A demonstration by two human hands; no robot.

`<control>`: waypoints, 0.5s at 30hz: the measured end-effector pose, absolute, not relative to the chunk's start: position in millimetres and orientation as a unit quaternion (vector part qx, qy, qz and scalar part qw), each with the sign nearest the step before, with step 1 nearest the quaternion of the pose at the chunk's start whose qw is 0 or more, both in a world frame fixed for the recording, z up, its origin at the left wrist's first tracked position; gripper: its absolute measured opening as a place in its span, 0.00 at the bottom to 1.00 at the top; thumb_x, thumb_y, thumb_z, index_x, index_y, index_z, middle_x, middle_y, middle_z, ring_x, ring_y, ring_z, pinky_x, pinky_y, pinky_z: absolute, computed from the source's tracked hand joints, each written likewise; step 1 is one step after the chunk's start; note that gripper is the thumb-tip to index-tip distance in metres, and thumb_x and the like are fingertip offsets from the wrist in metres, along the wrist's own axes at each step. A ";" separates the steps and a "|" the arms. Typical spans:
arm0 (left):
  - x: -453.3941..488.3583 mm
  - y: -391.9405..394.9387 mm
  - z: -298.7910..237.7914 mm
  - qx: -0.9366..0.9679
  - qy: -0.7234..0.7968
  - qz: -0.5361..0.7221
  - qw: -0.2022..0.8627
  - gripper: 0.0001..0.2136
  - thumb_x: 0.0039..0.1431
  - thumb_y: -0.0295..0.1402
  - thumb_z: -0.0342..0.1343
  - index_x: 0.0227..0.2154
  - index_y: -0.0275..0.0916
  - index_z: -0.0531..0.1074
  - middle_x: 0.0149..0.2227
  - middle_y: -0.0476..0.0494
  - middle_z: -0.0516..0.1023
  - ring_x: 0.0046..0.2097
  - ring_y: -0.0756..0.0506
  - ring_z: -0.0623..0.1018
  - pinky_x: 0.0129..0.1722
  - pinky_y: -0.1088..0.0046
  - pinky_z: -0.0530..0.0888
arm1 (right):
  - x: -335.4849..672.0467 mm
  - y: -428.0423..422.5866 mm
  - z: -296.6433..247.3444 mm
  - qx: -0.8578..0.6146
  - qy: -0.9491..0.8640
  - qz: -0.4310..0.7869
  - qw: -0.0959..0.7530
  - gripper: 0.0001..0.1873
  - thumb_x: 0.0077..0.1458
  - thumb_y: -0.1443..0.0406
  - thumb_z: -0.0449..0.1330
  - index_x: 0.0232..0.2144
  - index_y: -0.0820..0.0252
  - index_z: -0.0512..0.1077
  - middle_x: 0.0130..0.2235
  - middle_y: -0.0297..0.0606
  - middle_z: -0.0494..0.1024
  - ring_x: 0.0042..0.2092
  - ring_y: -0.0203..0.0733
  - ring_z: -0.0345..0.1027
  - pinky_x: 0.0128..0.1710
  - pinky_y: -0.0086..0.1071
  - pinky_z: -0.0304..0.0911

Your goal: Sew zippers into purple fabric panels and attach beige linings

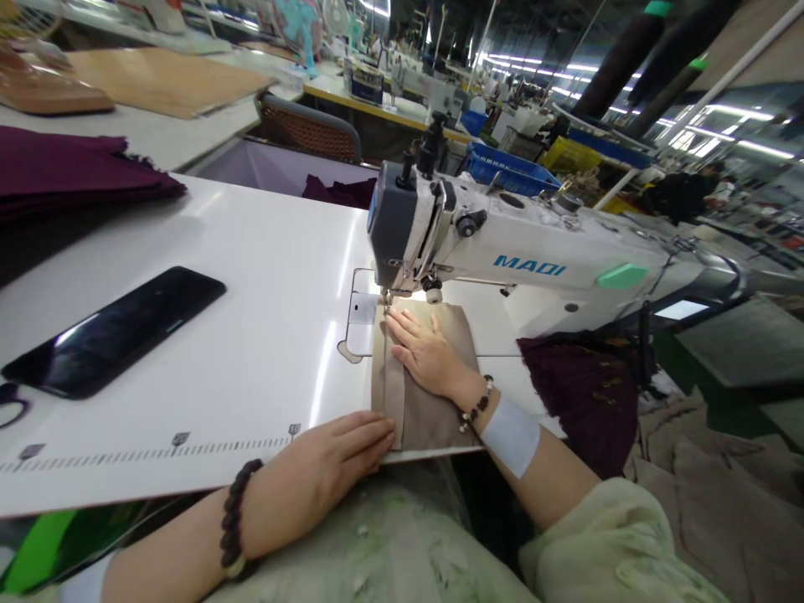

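A beige fabric piece [440, 423] with a folded strip along its left side lies under the sewing machine's needle and presser foot [387, 303]. My right hand [427, 350] rests flat on the fabric just in front of the foot, its fingers stretched and somewhat apart. At the near left corner of the fabric, by the table's front edge, my left hand [332, 461] has its fingers pressed together on the strip's end; its thumb is hidden. The white sewing machine [533, 243] reaches in from the right.
A black phone [119, 331] lies on the left of the white table [264, 318], with scissors handles [12, 406] beside it. Purple fabric [69, 172] is stacked at far left. More purple cloth [578, 394] and beige pieces [722, 494] lie at right.
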State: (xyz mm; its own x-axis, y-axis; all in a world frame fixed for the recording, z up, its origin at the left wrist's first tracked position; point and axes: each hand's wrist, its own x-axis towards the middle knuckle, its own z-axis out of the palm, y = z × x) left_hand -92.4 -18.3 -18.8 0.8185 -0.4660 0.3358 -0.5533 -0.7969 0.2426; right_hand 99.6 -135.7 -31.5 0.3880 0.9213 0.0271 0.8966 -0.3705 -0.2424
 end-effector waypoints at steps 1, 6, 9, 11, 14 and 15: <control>-93.4 -18.5 -17.4 0.938 -0.273 0.135 0.165 0.20 0.67 0.28 0.30 0.48 0.32 0.68 0.48 0.41 0.73 0.52 0.49 0.70 0.54 0.75 0.68 | 99.7 -135.6 -31.3 -0.826 -0.551 0.056 0.105 0.25 0.64 0.59 0.41 0.62 0.58 0.46 0.64 0.36 0.46 0.65 0.41 0.36 0.59 0.59 0.35; -98.4 -23.4 -11.0 0.939 -0.254 0.150 0.175 0.24 0.67 0.29 0.27 0.42 0.32 0.71 0.43 0.41 0.76 0.47 0.50 0.73 0.48 0.78 0.72 | 98.7 -135.5 -30.0 -0.824 -0.559 0.056 0.074 0.26 0.64 0.58 0.41 0.62 0.57 0.45 0.64 0.36 0.46 0.65 0.43 0.36 0.59 0.60 0.35; -102.9 -26.8 -13.2 0.940 -0.249 0.147 0.182 0.25 0.68 0.29 0.27 0.39 0.32 0.73 0.41 0.41 0.77 0.43 0.49 0.75 0.44 0.78 0.75 | 98.7 -134.3 -28.3 -0.826 -0.558 0.054 0.063 0.26 0.64 0.57 0.41 0.62 0.56 0.45 0.64 0.35 0.45 0.65 0.44 0.35 0.58 0.61 0.36; -105.3 -27.5 -17.6 0.940 -0.253 0.152 0.172 0.24 0.68 0.30 0.28 0.39 0.32 0.73 0.41 0.40 0.77 0.43 0.49 0.75 0.44 0.76 0.75 | 99.0 -132.9 -26.3 -0.826 -0.557 0.058 0.058 0.26 0.64 0.57 0.41 0.61 0.56 0.46 0.64 0.34 0.45 0.65 0.44 0.35 0.58 0.61 0.37; -107.1 -26.6 -25.9 0.938 -0.264 0.159 0.160 0.22 0.67 0.29 0.31 0.41 0.31 0.72 0.43 0.40 0.76 0.46 0.48 0.74 0.48 0.75 0.73 | 94.1 -134.3 -21.8 -0.824 -0.560 0.070 0.054 0.25 0.64 0.58 0.42 0.61 0.55 0.47 0.64 0.35 0.45 0.65 0.44 0.36 0.58 0.62 0.36; -107.5 -26.2 -27.9 0.936 -0.268 0.160 0.161 0.21 0.67 0.28 0.31 0.42 0.31 0.72 0.44 0.40 0.76 0.46 0.48 0.74 0.48 0.75 0.73 | 89.4 -137.1 -20.1 -0.819 -0.565 0.077 0.056 0.25 0.64 0.58 0.42 0.61 0.56 0.47 0.64 0.36 0.45 0.65 0.44 0.36 0.58 0.62 0.36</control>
State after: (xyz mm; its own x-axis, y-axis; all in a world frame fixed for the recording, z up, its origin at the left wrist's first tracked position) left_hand -107.5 -26.2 -27.9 0.8053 -0.4500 0.3859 -0.5529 -0.8050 0.2153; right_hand 89.4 -137.1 -20.1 0.3487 0.9351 -0.0627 0.9181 -0.3542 -0.1780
